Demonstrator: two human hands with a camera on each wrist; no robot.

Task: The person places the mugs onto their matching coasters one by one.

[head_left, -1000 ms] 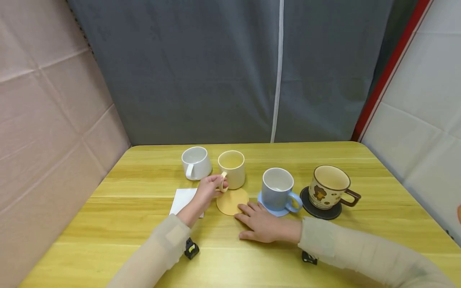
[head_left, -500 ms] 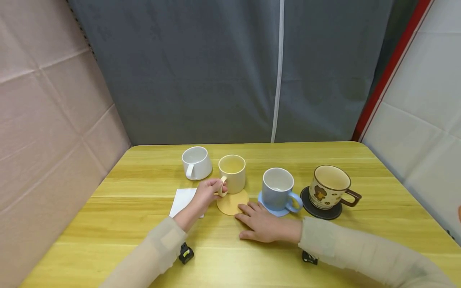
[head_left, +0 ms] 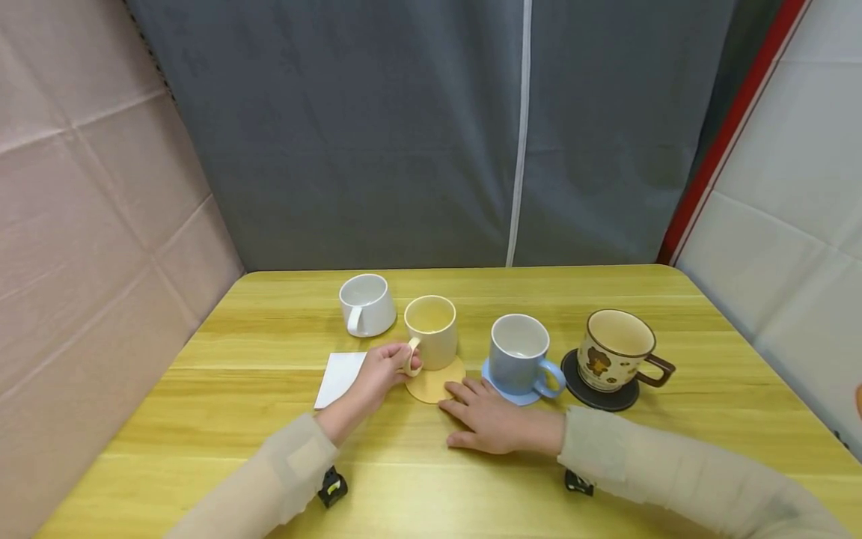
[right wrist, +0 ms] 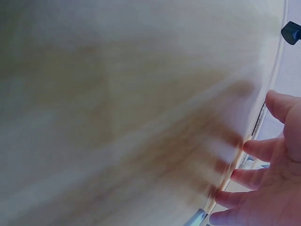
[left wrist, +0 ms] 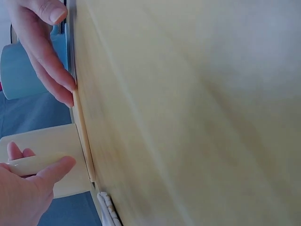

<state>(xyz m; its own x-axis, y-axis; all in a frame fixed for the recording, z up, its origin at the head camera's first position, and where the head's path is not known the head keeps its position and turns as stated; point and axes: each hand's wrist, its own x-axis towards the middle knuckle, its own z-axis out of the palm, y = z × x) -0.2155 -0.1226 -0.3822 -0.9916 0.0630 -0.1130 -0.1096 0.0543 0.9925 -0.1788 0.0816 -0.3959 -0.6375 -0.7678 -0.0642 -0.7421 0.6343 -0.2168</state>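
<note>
My left hand [head_left: 399, 362] pinches the handle of a pale yellow mug [head_left: 431, 333]. The mug sits upright over the back part of a round yellow coaster [head_left: 431, 383]; whether it fully rests there I cannot tell. My right hand [head_left: 471, 403] lies flat on the table, its fingertips [head_left: 450, 398] touching the coaster's near right edge. In the left wrist view, my left hand [left wrist: 33, 183] holds the mug [left wrist: 47, 146] against the coaster's edge [left wrist: 84, 136], with the right hand's fingers [left wrist: 49, 61] beside it. In the right wrist view, my right hand [right wrist: 268, 183] lies spread on the blurred table top [right wrist: 117, 117].
A white mug [head_left: 366, 303] stands behind a white square coaster [head_left: 339, 376] on the left. To the right, a blue mug [head_left: 518, 352] sits on a light blue coaster [head_left: 494, 374]. A bear-printed mug [head_left: 616, 348] sits on a black coaster [head_left: 599, 395]. Wooden table [head_left: 269, 329], curtain behind.
My left hand has drawn the yellow mug toward me, from behind the yellow coaster to over its back part. The right hand has stayed put.
</note>
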